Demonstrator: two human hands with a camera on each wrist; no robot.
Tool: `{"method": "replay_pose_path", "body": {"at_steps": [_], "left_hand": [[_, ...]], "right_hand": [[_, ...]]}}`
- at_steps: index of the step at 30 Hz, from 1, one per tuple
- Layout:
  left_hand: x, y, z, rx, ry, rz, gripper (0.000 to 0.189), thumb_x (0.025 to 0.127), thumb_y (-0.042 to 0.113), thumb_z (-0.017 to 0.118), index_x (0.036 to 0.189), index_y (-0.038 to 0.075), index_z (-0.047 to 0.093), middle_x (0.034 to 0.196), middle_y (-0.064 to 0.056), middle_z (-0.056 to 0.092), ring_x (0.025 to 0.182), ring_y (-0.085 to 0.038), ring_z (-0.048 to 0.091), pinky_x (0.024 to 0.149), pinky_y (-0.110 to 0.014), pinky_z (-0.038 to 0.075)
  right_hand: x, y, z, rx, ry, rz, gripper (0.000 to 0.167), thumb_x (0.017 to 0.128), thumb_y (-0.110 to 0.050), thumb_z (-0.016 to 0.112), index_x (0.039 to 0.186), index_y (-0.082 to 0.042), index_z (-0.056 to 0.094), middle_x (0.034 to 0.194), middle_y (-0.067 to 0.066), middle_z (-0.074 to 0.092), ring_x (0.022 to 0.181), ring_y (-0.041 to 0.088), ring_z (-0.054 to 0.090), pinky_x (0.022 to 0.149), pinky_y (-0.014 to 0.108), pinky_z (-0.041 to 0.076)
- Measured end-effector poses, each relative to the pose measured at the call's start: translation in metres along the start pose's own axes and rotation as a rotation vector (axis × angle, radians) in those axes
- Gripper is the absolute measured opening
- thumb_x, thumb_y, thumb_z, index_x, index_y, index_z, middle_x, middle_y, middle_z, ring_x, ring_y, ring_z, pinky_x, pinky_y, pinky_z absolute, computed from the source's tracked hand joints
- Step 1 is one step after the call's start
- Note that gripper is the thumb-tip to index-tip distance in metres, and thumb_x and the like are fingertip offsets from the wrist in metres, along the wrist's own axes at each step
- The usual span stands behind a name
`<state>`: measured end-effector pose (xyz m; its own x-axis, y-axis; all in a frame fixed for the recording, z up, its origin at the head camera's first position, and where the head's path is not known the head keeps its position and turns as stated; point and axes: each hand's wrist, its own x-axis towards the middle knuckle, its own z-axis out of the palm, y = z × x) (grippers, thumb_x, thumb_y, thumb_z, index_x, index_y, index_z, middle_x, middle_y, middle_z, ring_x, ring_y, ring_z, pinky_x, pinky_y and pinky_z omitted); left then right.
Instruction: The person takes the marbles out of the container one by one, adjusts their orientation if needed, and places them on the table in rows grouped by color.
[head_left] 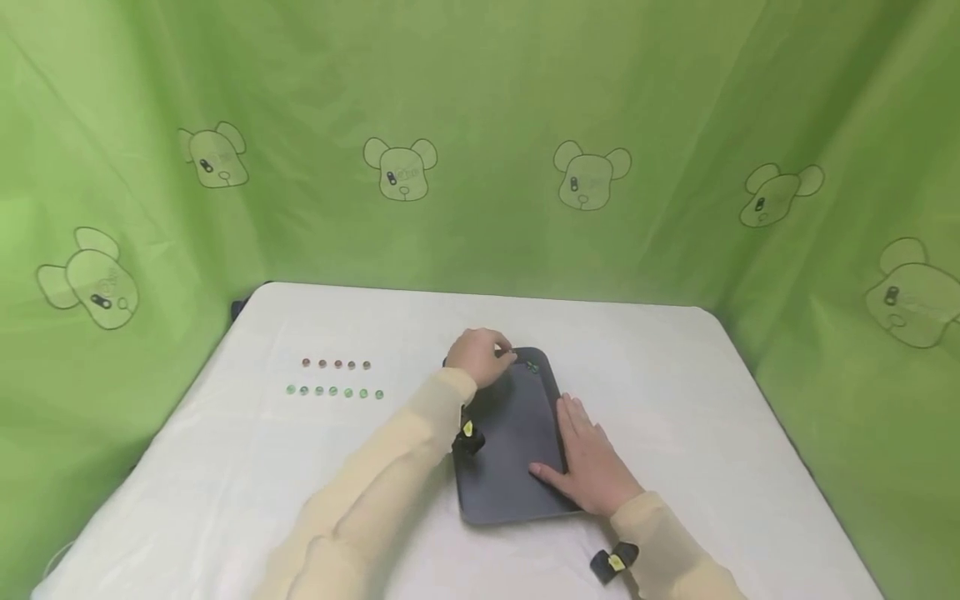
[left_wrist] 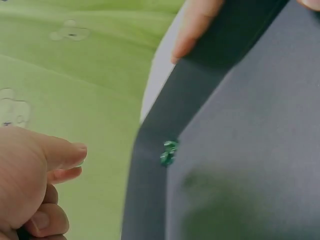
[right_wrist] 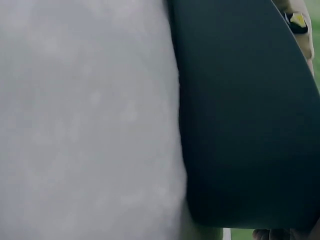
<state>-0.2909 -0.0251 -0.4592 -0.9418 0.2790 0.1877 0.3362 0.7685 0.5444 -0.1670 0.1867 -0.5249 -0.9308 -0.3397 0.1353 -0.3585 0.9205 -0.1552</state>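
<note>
A dark grey rectangular tray (head_left: 513, 442) lies lengthwise before me. Over its far left corner, my left hand (head_left: 480, 357) pinches a tiny green glass bead between thumb and forefinger; only a green glint shows at the fingertips in the left wrist view. Two or so green glass beads (left_wrist: 170, 152) sit against the wall inside the tray's far right corner. My right hand (head_left: 595, 467) rests along the tray's right rim, fingers straight and thumb spread over the inside. In the right wrist view the tray's dark side fills the right half.
Left of the tray, a row of several reddish beads (head_left: 338, 364) lies behind a row of several green beads (head_left: 333, 391). A white cloth (head_left: 697, 433) covers the table. Green curtains (head_left: 480, 242) printed with bear heads stand around its back and sides.
</note>
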Motion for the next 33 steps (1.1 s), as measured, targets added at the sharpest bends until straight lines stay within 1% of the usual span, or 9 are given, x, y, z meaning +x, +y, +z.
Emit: {"method": "replay_pose_path", "body": {"at_steps": [4, 7, 13, 16, 18, 20, 24, 29, 33], "left_hand": [[-0.01, -0.006, -0.017, -0.033, 0.038, 0.01, 0.022, 0.09, 0.033, 0.067, 0.104, 0.017, 0.074, 0.094, 0.003, 0.073, 0.094, -0.017, 0.066, 0.091, -0.035, 0.05], [-0.016, -0.012, -0.026, -0.021, 0.065, 0.004, 0.022, 0.09, 0.033, 0.067, 0.104, 0.017, 0.074, 0.088, 0.003, 0.073, 0.083, -0.013, 0.066, 0.087, -0.033, 0.051], [-0.028, -0.025, -0.037, -0.02, 0.092, -0.019, 0.024, 0.09, 0.033, 0.067, 0.106, 0.016, 0.073, 0.07, 0.005, 0.066, 0.059, -0.008, 0.057, 0.072, -0.032, 0.052], [-0.035, -0.032, -0.04, -0.024, 0.103, -0.027, 0.025, 0.09, 0.033, 0.067, 0.106, 0.015, 0.073, 0.06, 0.007, 0.062, 0.053, -0.008, 0.054, 0.074, -0.033, 0.052], [-0.04, -0.039, -0.042, -0.028, 0.115, -0.034, 0.024, 0.09, 0.033, 0.067, 0.106, 0.015, 0.073, 0.061, 0.007, 0.062, 0.053, -0.008, 0.054, 0.071, -0.033, 0.053], [-0.046, -0.046, -0.045, -0.03, 0.128, -0.044, 0.024, 0.089, 0.032, 0.068, 0.105, 0.015, 0.073, 0.066, 0.006, 0.064, 0.057, -0.008, 0.055, 0.069, -0.032, 0.052], [-0.056, -0.063, -0.049, -0.018, 0.146, -0.07, 0.023, 0.089, 0.031, 0.069, 0.104, 0.015, 0.073, 0.072, 0.004, 0.064, 0.061, -0.009, 0.054, 0.058, -0.027, 0.047], [-0.067, -0.082, -0.052, -0.007, 0.152, -0.097, 0.022, 0.089, 0.03, 0.069, 0.103, 0.013, 0.073, 0.065, 0.003, 0.06, 0.057, -0.011, 0.053, 0.054, -0.026, 0.045], [-0.074, -0.093, -0.053, -0.005, 0.149, -0.134, 0.022, 0.089, 0.03, 0.069, 0.102, 0.013, 0.073, 0.069, 0.003, 0.062, 0.059, -0.01, 0.053, 0.055, -0.026, 0.045]], "right_hand": [[0.001, 0.001, -0.001, -0.005, -0.023, 0.012, 0.108, 0.084, -0.068, 0.055, 0.151, 0.004, 0.01, 0.158, 0.022, 0.01, 0.145, 0.037, 0.011, 0.107, 0.06, 0.027], [0.001, 0.001, -0.002, -0.003, -0.017, 0.006, 0.109, 0.084, -0.068, 0.056, 0.151, 0.004, 0.01, 0.158, 0.023, 0.01, 0.145, 0.037, 0.012, 0.107, 0.061, 0.027], [0.001, 0.002, -0.001, 0.001, -0.005, -0.002, 0.109, 0.084, -0.068, 0.056, 0.151, 0.004, 0.01, 0.157, 0.023, 0.011, 0.144, 0.038, 0.012, 0.107, 0.061, 0.027], [0.0, 0.002, 0.001, 0.0, -0.002, -0.005, 0.109, 0.084, -0.068, 0.055, 0.151, 0.005, 0.01, 0.157, 0.023, 0.012, 0.144, 0.038, 0.012, 0.107, 0.061, 0.027], [0.0, 0.002, 0.002, 0.001, 0.003, -0.005, 0.109, 0.083, -0.069, 0.055, 0.151, 0.005, 0.01, 0.157, 0.023, 0.012, 0.144, 0.038, 0.013, 0.107, 0.061, 0.027], [0.0, 0.002, 0.002, 0.006, 0.006, -0.005, 0.109, 0.083, -0.068, 0.056, 0.151, 0.004, 0.01, 0.157, 0.023, 0.012, 0.144, 0.038, 0.013, 0.107, 0.061, 0.027], [0.0, 0.002, 0.003, 0.009, 0.005, -0.003, 0.109, 0.083, -0.069, 0.056, 0.151, 0.004, 0.01, 0.157, 0.023, 0.012, 0.144, 0.038, 0.013, 0.107, 0.061, 0.026], [0.0, 0.003, 0.005, 0.007, -0.006, 0.0, 0.11, 0.083, -0.07, 0.055, 0.151, 0.004, 0.008, 0.158, 0.022, 0.01, 0.145, 0.037, 0.011, 0.108, 0.061, 0.025], [0.001, 0.005, 0.004, -0.001, -0.011, 0.002, 0.111, 0.083, -0.071, 0.054, 0.151, 0.003, 0.008, 0.158, 0.021, 0.009, 0.145, 0.037, 0.011, 0.108, 0.061, 0.025]]}}
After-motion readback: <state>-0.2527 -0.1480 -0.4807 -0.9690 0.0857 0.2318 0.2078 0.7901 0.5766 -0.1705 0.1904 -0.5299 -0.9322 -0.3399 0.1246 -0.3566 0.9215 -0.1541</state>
